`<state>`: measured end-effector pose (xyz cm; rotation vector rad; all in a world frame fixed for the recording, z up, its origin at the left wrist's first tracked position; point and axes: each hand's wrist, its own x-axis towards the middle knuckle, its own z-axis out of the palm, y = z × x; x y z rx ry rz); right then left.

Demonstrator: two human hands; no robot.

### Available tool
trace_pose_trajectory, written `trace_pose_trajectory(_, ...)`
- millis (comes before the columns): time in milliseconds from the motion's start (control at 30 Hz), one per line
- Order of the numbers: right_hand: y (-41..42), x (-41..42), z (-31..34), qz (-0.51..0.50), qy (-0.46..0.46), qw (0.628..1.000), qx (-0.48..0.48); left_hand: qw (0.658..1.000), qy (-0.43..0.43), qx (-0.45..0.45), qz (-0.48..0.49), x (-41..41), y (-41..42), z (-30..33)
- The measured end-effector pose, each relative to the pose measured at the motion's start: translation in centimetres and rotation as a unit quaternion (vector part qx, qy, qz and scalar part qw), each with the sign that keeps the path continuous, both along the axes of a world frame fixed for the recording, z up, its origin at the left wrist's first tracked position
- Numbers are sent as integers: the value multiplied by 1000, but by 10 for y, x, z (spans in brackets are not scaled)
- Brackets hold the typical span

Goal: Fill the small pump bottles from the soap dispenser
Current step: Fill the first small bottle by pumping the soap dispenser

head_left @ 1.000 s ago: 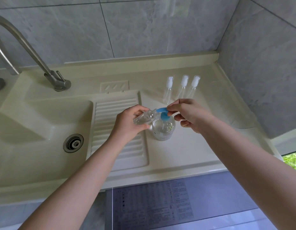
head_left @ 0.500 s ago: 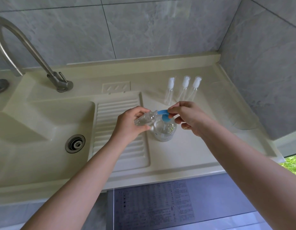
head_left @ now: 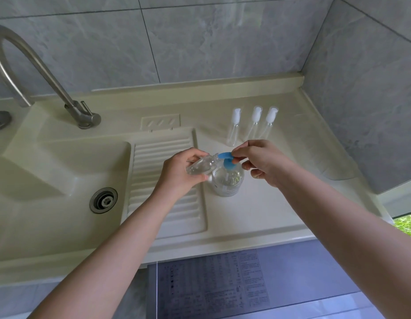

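The cream table [head_left: 257, 212] with its moulded sink basin [head_left: 50, 180] and ribbed draining board [head_left: 163, 180] carries everything; the basin lies well to the left of both hands, with the metal tap [head_left: 38, 72] behind it. On the flat part of the table, directly below the fingers, stands the clear soap dispenser [head_left: 227, 180], its blue pump head [head_left: 226, 158] pointing left. The left hand [head_left: 179, 173] grips a small clear bottle [head_left: 201, 165], uncapped and tilted nearly flat, thumb curled over its top side and fingers [head_left: 196, 179] wrapped beneath; the bottle's open neck juts out past the thumb to the right and meets the tip of the blue spout. The right hand [head_left: 266, 162] has its thumb and forefinger pinching the rear of the pump head, while the other fingers curl loosely below, apart from the dispenser's body. Beyond the right hand's fingers, near them but not touching, three small pump bottles [head_left: 254, 124] with white tops stand upright in a row.
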<state>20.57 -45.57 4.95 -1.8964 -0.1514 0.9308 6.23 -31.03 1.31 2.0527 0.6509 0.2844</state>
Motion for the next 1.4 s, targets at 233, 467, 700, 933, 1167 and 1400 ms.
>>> trace_pose_trajectory(233,0,1,1,14,-18,1000,-8,1000,-7,-1,4,0,0,-1)
trace_pose_trajectory(467,1,4,2,21,-16,1000,-9,1000,-3,3,1,0,1,-3)
trace_pose_trajectory(700,2,1,0,21,-25,999,-10,1000,-10,-5,-1,1,1,-3)
trace_pose_trajectory(933,0,2,2,17,-23,1000,-6,1000,-9,-3,4,1,1,-6)
trace_pose_trajectory(1167,2,-2,-1,2,-17,1000,6,1000,-9,0,4,1,2,-6)
trace_pose_trajectory(1400,1,-4,-4,-6,-22,1000,13,1000,-11,2,0,1,0,-7)
